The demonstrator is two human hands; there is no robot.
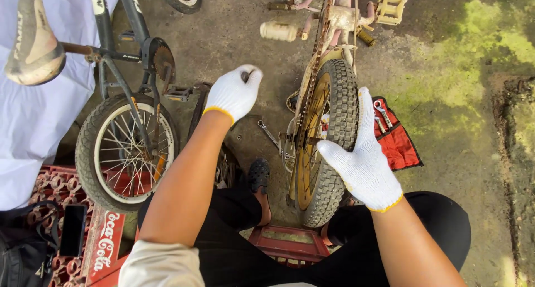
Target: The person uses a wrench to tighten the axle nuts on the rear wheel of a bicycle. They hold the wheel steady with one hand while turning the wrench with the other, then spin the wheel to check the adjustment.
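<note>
Seated on a red crate [290, 243], a gloved worker steadies the upturned pink bike's knobby tire [334, 136] with a flat, open right hand [365, 161], left hand [234, 92] closed around a small dark tool — a loose wheel could tip, pinching fingers near the rusty chain [312, 81].

Bright daylight falls across my white gloves [365, 159], nearly washing out their knit. The white cloth [33, 120] on my left glares too. Shade covers the concrete ground [234, 36] ahead. Everything reads sharp; the wide lens bows the edges slightly.
</note>
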